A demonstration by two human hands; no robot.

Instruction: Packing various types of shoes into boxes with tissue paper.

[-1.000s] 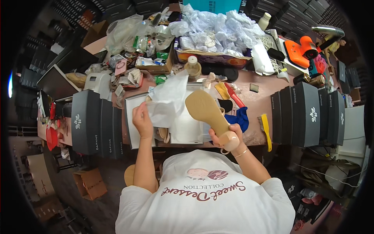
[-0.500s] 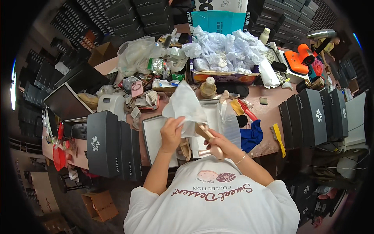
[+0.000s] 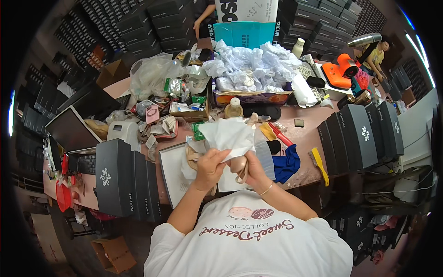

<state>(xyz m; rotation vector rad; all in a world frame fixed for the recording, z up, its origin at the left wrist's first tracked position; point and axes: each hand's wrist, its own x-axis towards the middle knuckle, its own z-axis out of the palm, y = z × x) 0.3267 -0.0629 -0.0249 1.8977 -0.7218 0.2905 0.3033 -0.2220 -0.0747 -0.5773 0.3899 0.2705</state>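
A cluttered pink counter [image 3: 308, 141] crosses my view. Closest to me is the person's white shirt [image 3: 249, 240]. Past it, 2 hands work side by side over the open box [image 3: 171, 171]. I see the left hand [image 3: 210, 168] pinching the near edge of a white sheet [image 3: 227, 135], fingers closed. The right hand [image 3: 254, 171] is curled around a beige shoe [image 3: 237, 164], a strap looping below; the sheet hides the shoe's far part. Another sandal [image 3: 191, 158] lies at the box's left side. To the right I have a blue cloth [image 3: 287, 165] and a yellow brush [image 3: 318, 165], with upright dark boxes [image 3: 357, 136] beyond. Farther off stand a bottle [image 3: 234, 110], a carton heaped with crumpled paper [image 3: 254, 69] and an orange device [image 3: 336, 76]. At far right I see a co-worker in yellow [image 3: 377, 56].
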